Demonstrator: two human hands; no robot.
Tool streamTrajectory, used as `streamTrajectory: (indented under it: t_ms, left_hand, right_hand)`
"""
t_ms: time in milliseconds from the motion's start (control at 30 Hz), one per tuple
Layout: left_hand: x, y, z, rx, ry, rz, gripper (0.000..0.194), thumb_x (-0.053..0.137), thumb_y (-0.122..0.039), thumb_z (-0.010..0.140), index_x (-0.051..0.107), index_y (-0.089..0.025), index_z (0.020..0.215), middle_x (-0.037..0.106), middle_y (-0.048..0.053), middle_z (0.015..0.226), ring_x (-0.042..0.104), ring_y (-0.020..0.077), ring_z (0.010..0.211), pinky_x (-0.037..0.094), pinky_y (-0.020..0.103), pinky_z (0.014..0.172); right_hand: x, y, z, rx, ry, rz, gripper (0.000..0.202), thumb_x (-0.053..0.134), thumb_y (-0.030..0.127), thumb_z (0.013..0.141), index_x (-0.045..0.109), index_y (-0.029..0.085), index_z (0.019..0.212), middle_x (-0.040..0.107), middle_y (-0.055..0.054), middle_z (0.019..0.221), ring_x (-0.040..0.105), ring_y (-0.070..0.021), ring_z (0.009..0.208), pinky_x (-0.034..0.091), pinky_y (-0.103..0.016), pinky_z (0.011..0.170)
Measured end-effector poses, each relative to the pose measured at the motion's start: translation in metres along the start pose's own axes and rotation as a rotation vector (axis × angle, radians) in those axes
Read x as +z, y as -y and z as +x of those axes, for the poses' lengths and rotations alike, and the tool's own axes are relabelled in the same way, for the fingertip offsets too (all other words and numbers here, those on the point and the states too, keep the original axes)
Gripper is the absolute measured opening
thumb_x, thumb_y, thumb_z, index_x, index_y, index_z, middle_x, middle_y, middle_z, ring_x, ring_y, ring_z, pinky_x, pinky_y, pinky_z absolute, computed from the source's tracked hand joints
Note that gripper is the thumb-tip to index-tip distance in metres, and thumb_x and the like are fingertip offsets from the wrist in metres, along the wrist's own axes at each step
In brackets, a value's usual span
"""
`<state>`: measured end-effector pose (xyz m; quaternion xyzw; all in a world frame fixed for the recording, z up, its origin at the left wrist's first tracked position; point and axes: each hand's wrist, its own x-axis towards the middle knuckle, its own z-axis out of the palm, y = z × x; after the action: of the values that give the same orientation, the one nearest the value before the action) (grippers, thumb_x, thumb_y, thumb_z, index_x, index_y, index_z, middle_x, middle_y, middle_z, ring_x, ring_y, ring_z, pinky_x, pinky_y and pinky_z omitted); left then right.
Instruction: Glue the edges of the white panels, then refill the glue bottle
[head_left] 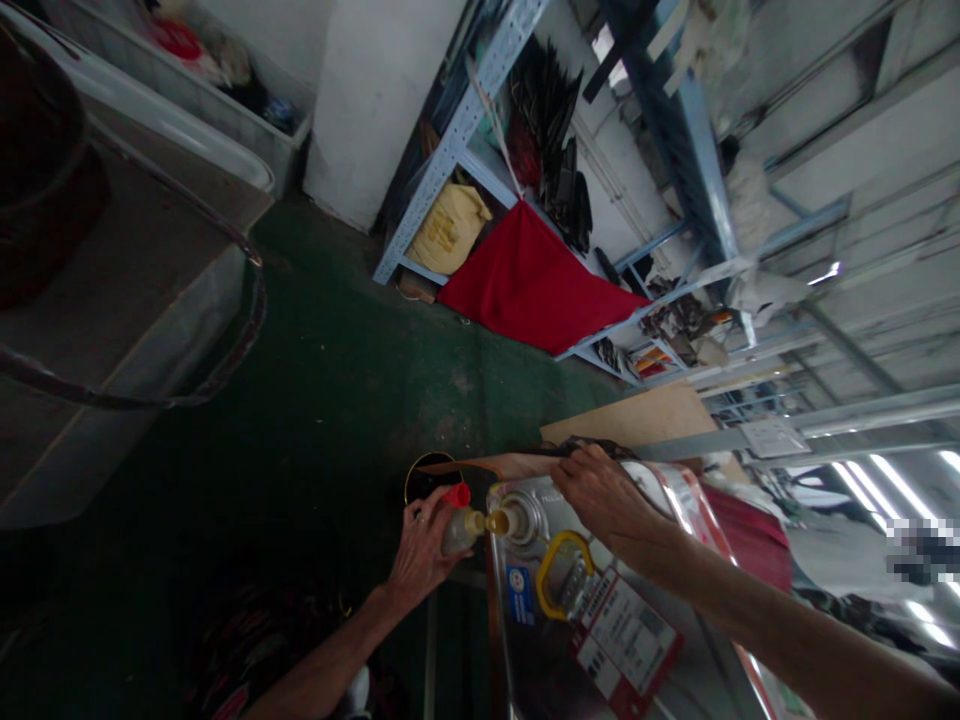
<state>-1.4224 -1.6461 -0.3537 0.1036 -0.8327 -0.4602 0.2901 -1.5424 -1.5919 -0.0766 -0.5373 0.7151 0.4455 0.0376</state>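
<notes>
green floor (pixel 337 340); left hand (pixel 420 556) holds bottle (pixel 456 533), right hand (pixel 600 495) touches can (pixel 544 665).

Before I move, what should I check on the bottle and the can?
1. Left hand grip on the bottle: ok, fingers around it.
2. Right hand at the can: ok, by its top edge.
3. Bottle mouth facing the spout: ok.
4. Mouth and spout touching: cannot tell.
5. Red cap off the bottle mouth: ok.
6. Liquid level inside the bottle: cannot tell.
</notes>
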Motion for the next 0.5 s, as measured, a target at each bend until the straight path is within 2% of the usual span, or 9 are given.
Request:
streamTrajectory:
  t_ms: [200,500]
  left_hand:
    - [0.0006,0.0017,-0.0001,0.003,0.006,0.012,0.072,0.079,-0.037,0.065,0.045,-0.019,0.126,0.050,0.014,0.131,0.050,0.0293,0.109,0.039,0.043,0.091]
    - [0.0002,0.0012,-0.0013,-0.005,0.008,-0.005,0.068,0.077,-0.034,0.067,0.045,-0.021,0.125,0.049,0.013,0.131,0.051,0.0292,0.111,0.039,0.042,0.092]
  right_hand:
    - [-0.0007,0.0006,-0.0011,0.001,-0.001,0.001,0.015,0.052,0.006,0.084,0.065,0.012,0.088,0.068,-0.008,0.080,0.060,-0.0232,0.080,0.033,-0.035,0.076]
    - [-0.0059,0.0031,-0.0006,0.000,0.003,-0.003,0.016,0.052,0.004,0.083,0.065,0.011,0.090,0.068,-0.009,0.082,0.060,-0.0231,0.081,0.034,-0.035,0.078]
